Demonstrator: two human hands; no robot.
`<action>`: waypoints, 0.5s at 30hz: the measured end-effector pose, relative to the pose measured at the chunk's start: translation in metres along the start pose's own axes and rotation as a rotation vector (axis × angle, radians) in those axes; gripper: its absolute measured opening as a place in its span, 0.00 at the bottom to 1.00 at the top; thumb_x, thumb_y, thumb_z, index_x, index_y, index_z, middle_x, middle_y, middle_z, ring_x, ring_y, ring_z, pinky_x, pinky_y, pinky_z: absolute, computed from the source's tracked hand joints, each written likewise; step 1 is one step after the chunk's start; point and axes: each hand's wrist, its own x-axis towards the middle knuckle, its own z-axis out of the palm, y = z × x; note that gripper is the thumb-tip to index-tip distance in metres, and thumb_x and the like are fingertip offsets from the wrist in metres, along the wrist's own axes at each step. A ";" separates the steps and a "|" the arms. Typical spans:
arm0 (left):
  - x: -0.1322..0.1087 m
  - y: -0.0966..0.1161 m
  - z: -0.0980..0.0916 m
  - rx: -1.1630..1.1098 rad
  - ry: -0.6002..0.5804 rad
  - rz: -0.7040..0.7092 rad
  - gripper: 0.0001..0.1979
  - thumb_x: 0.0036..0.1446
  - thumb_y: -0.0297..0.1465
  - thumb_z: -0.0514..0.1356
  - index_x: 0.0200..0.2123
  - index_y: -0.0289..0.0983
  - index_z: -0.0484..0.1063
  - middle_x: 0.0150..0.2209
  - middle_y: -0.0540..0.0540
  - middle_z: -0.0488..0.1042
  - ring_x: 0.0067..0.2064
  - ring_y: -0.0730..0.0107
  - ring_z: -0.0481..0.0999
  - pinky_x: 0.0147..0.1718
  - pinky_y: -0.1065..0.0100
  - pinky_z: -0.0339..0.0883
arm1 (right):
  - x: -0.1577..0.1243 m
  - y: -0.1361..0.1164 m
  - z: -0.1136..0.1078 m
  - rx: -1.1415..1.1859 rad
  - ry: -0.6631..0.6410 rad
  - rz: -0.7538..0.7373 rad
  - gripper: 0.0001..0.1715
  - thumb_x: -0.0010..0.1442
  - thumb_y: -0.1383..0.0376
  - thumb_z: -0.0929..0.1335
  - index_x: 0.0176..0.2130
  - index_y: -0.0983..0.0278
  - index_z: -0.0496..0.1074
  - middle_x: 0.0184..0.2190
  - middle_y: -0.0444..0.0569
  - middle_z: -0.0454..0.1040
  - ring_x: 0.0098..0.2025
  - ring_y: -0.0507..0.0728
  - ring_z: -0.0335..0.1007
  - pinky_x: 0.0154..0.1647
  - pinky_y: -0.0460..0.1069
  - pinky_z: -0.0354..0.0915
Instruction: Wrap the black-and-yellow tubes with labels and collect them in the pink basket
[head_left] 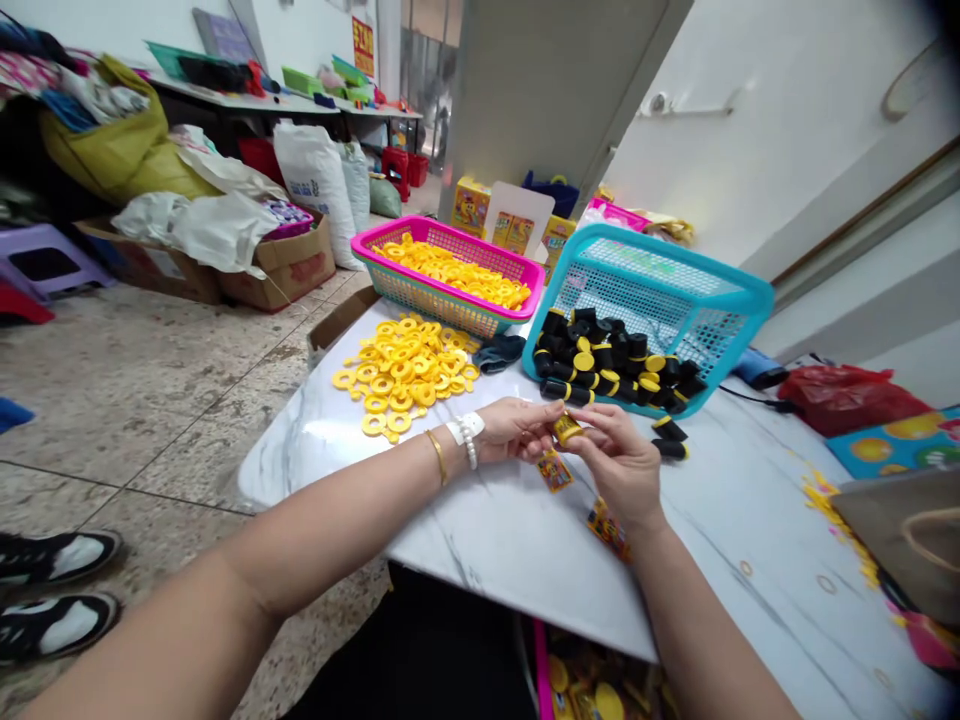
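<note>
Between my two hands, over the marble-patterned table [495,520], is a small yellow cylinder [568,429] with dark marks on its side. The fingers of my left hand [517,428] close on its left end. My right hand [624,455] pinches it from the right, its thumb below. Just beneath the fingers lies a colourful printed sticker sheet [555,471]. A second printed sheet [606,528] is partly covered by my right wrist. Several black-and-yellow cylinders [600,365] fill the tipped blue basket [739,335] beyond my hands, and a couple lie outside it.
Yellow ring-shaped pieces [405,370] are heaped at the left of the table. Behind them stands a pink basket [450,232] of more yellow pieces. A dark cloth [499,353] lies between heap and blue basket. At right are a red bag [840,395] and a brown paper bag [904,530].
</note>
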 end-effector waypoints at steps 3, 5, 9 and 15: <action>0.002 -0.003 -0.003 -0.005 0.048 -0.022 0.24 0.52 0.49 0.66 0.30 0.31 0.73 0.20 0.49 0.72 0.17 0.80 0.66 0.18 0.75 0.59 | 0.004 0.002 0.004 -0.138 -0.022 -0.078 0.18 0.54 0.66 0.76 0.45 0.53 0.80 0.45 0.47 0.68 0.41 0.54 0.73 0.38 0.49 0.76; 0.000 -0.005 -0.002 0.010 0.030 -0.012 0.24 0.54 0.49 0.65 0.31 0.31 0.72 0.19 0.50 0.71 0.16 0.80 0.66 0.17 0.76 0.58 | 0.005 -0.002 0.010 -0.152 -0.022 -0.095 0.15 0.55 0.65 0.75 0.44 0.54 0.80 0.46 0.49 0.68 0.42 0.55 0.73 0.36 0.49 0.75; -0.009 -0.004 0.004 0.128 -0.060 -0.055 0.27 0.53 0.53 0.63 0.37 0.31 0.72 0.19 0.49 0.72 0.15 0.78 0.66 0.16 0.76 0.57 | -0.011 -0.027 0.014 -0.183 -0.067 -0.030 0.11 0.55 0.63 0.75 0.41 0.58 0.78 0.47 0.51 0.69 0.40 0.55 0.73 0.34 0.49 0.75; -0.010 0.001 0.007 0.789 0.221 0.074 0.30 0.57 0.49 0.61 0.55 0.34 0.67 0.24 0.48 0.76 0.19 0.71 0.69 0.22 0.70 0.62 | -0.126 -0.082 -0.034 -0.173 -0.042 0.298 0.05 0.57 0.65 0.73 0.37 0.60 0.76 0.47 0.52 0.71 0.40 0.55 0.73 0.34 0.48 0.73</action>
